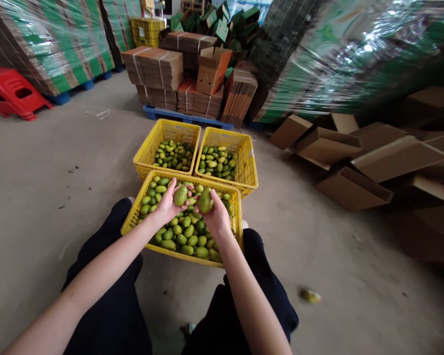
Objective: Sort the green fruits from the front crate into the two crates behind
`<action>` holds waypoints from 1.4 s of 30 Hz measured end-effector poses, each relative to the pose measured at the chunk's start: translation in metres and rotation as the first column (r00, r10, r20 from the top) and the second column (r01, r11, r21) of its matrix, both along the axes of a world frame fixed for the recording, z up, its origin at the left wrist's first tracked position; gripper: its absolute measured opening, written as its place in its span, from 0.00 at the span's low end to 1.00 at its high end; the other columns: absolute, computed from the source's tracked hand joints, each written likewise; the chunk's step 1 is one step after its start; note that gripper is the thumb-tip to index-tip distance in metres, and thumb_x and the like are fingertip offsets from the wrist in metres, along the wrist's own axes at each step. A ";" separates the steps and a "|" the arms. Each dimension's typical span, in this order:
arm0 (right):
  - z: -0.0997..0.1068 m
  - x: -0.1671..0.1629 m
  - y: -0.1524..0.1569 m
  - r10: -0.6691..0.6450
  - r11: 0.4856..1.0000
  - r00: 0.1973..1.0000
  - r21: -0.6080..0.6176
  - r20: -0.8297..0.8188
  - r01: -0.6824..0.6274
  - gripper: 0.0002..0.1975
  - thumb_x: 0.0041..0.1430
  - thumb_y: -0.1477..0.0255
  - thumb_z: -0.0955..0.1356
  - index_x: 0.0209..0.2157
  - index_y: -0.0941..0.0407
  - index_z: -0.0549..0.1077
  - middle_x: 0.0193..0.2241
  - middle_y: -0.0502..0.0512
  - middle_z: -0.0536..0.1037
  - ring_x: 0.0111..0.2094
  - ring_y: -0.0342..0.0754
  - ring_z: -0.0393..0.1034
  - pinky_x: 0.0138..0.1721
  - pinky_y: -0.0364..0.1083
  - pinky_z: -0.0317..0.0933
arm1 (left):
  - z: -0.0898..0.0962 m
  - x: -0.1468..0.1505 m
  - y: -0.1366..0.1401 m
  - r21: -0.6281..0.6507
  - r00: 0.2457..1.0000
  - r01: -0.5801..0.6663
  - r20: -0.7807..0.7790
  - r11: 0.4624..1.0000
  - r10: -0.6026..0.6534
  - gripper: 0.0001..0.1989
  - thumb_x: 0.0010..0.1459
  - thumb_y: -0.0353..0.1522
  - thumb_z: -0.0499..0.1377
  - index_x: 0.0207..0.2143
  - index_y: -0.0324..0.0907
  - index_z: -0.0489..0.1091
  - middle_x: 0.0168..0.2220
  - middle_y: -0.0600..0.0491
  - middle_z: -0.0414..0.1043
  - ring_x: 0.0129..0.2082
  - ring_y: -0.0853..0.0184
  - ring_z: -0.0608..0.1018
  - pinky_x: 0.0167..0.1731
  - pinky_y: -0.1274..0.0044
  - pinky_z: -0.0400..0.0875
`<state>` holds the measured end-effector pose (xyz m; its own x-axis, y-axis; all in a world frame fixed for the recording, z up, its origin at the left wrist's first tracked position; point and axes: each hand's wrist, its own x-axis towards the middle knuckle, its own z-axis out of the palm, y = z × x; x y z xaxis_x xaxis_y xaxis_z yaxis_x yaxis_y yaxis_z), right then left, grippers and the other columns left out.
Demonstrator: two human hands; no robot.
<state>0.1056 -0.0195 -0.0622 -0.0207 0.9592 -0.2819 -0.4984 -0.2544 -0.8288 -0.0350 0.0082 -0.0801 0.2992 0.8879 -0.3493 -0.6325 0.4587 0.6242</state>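
Observation:
My left hand (169, 203) is closed around a green lemon (180, 195), held above the near yellow crate (133, 217). Close beside it, my right hand (215, 213) grips another green lemon (205, 201), which has a knobby lower end. The two fruits are a short gap apart. Below both hands, the near crate holds many green and yellowish lemons (188, 231); my hands and forearms hide some of them. This crate sits between my knees.
Behind stand two more yellow crates, left (140, 157) and right (249, 170), partly filled with lemons. Flattened cartons (155, 69) are stacked on a blue pallet (187, 118). Open cardboard boxes (329, 145) lie at right. A red stool (15, 91) stands left; a single fruit (311, 295) lies on the floor.

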 end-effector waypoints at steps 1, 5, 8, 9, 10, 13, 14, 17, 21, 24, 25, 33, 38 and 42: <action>0.001 0.000 -0.001 -0.009 1.000 1.000 0.002 -0.015 0.009 0.20 0.46 0.52 0.72 0.29 0.52 0.65 0.23 0.45 0.72 0.18 0.40 0.61 0.17 0.42 0.51 | 0.002 0.000 -0.001 0.015 1.000 0.004 -0.001 1.000 -0.004 0.17 0.55 0.43 0.64 0.34 0.37 0.71 0.24 0.55 0.70 0.15 0.76 0.69 0.12 0.84 0.57; 0.004 0.000 -0.003 -0.055 0.997 0.998 0.042 -0.036 0.057 0.21 0.46 0.56 0.74 0.27 0.51 0.61 0.19 0.40 0.69 0.12 0.36 0.50 0.14 0.41 0.41 | 0.005 0.000 -0.003 0.074 0.998 -0.006 -0.063 0.997 0.011 0.13 0.46 0.32 0.69 0.28 0.39 0.67 0.24 0.58 0.70 0.12 0.81 0.63 0.09 0.87 0.49; 0.002 0.002 -0.002 -0.033 0.999 0.999 0.004 -0.034 0.034 0.20 0.49 0.54 0.71 0.28 0.51 0.61 0.19 0.42 0.71 0.14 0.39 0.57 0.16 0.41 0.48 | 0.005 0.001 -0.003 0.041 0.997 -0.029 -0.064 0.999 0.032 0.12 0.52 0.36 0.65 0.26 0.38 0.67 0.21 0.57 0.69 0.14 0.77 0.69 0.13 0.85 0.60; 0.001 0.002 -0.001 -0.040 0.999 0.999 -0.015 -0.022 0.040 0.19 0.49 0.53 0.71 0.28 0.51 0.62 0.20 0.44 0.72 0.17 0.40 0.61 0.17 0.41 0.51 | 0.005 0.002 -0.003 0.015 0.997 -0.044 -0.063 0.999 0.045 0.12 0.54 0.37 0.63 0.25 0.38 0.67 0.20 0.56 0.69 0.15 0.76 0.70 0.15 0.84 0.63; -0.001 0.002 0.000 -0.055 0.998 0.998 -0.033 -0.005 0.054 0.19 0.49 0.52 0.71 0.28 0.52 0.64 0.21 0.45 0.73 0.19 0.42 0.65 0.18 0.42 0.55 | 0.005 0.003 -0.003 -0.014 0.996 -0.057 -0.066 0.998 0.056 0.13 0.56 0.37 0.62 0.24 0.38 0.68 0.19 0.56 0.68 0.16 0.75 0.71 0.16 0.84 0.65; -0.005 0.001 0.002 -0.080 0.993 0.996 -0.080 0.031 0.082 0.21 0.48 0.50 0.70 0.29 0.52 0.68 0.23 0.49 0.76 0.26 0.49 0.72 0.21 0.45 0.61 | 0.005 0.005 -0.001 -0.077 0.995 -0.062 -0.089 0.995 0.055 0.15 0.60 0.37 0.60 0.24 0.37 0.69 0.20 0.54 0.70 0.17 0.75 0.72 0.18 0.84 0.67; -0.006 0.001 0.003 -0.063 0.994 0.998 -0.093 0.028 0.066 0.21 0.47 0.49 0.70 0.28 0.53 0.68 0.22 0.50 0.76 0.26 0.50 0.73 0.21 0.46 0.62 | 0.005 0.005 -0.001 -0.081 0.994 -0.063 -0.093 0.995 0.055 0.15 0.61 0.38 0.59 0.26 0.37 0.70 0.21 0.53 0.71 0.18 0.74 0.73 0.18 0.83 0.68; -0.007 -0.001 0.003 -0.013 0.993 1.000 -0.115 0.011 0.014 0.22 0.47 0.48 0.70 0.25 0.53 0.69 0.21 0.53 0.76 0.25 0.52 0.73 0.20 0.47 0.63 | 0.005 0.005 -0.001 -0.100 0.993 -0.080 -0.094 0.992 0.071 0.17 0.62 0.42 0.58 0.29 0.37 0.73 0.24 0.52 0.74 0.21 0.72 0.76 0.20 0.83 0.70; -0.005 -0.001 0.002 -0.036 0.992 0.999 -0.123 0.006 0.037 0.21 0.48 0.48 0.70 0.25 0.53 0.70 0.19 0.50 0.74 0.19 0.46 0.66 0.17 0.46 0.58 | 0.006 0.006 -0.003 -0.170 0.997 -0.060 -0.058 0.984 0.051 0.14 0.58 0.41 0.62 0.29 0.38 0.72 0.25 0.54 0.74 0.18 0.74 0.73 0.18 0.83 0.68; -0.002 -0.001 0.000 -0.043 0.995 0.999 -0.093 -0.030 0.040 0.19 0.41 0.56 0.75 0.25 0.53 0.68 0.18 0.45 0.71 0.16 0.40 0.60 0.15 0.42 0.51 | 0.008 0.008 -0.004 -0.124 0.990 -0.141 -0.017 0.982 0.140 0.11 0.50 0.35 0.68 0.28 0.40 0.70 0.24 0.59 0.69 0.17 0.76 0.70 0.17 0.83 0.66; -0.001 -0.001 0.000 -0.044 0.996 0.998 -0.078 -0.046 0.040 0.19 0.37 0.60 0.77 0.24 0.53 0.66 0.17 0.43 0.69 0.16 0.39 0.59 0.15 0.42 0.50 | 0.008 0.009 -0.005 -0.119 0.984 -0.175 0.004 0.977 0.176 0.12 0.49 0.34 0.69 0.27 0.40 0.68 0.23 0.60 0.68 0.18 0.76 0.70 0.17 0.83 0.66; -0.004 0.000 0.002 -0.102 0.987 0.995 -0.124 0.008 0.103 0.19 0.40 0.58 0.77 0.24 0.53 0.66 0.18 0.45 0.71 0.17 0.42 0.64 0.14 0.43 0.54 | 0.006 0.008 -0.005 -0.132 0.971 -0.229 0.034 0.964 0.235 0.07 0.47 0.22 0.62 0.25 0.38 0.66 0.24 0.56 0.69 0.26 0.74 0.74 0.28 0.82 0.72; -0.015 0.000 0.005 -0.067 0.993 0.994 -0.091 0.091 0.076 0.20 0.46 0.51 0.72 0.28 0.52 0.69 0.20 0.50 0.76 0.24 0.50 0.74 0.19 0.46 0.64 | 0.003 0.008 -0.002 -0.157 0.973 -0.218 0.044 0.963 0.228 0.06 0.54 0.30 0.63 0.29 0.39 0.69 0.26 0.56 0.70 0.25 0.74 0.74 0.27 0.83 0.72; -0.016 -0.001 0.004 -0.056 0.993 0.994 -0.097 0.094 0.065 0.19 0.46 0.52 0.73 0.27 0.52 0.69 0.21 0.50 0.77 0.29 0.52 0.76 0.23 0.47 0.66 | 0.002 0.008 0.000 -0.167 0.993 -0.102 0.039 0.981 0.110 0.16 0.60 0.41 0.58 0.27 0.37 0.71 0.22 0.53 0.69 0.20 0.74 0.69 0.20 0.83 0.68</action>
<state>0.1048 -0.0156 -0.0781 0.0664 0.9248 -0.3746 -0.4389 -0.3101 -0.8433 -0.0275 0.0080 -0.0781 0.2260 0.8472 -0.4807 -0.7104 0.4810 0.5138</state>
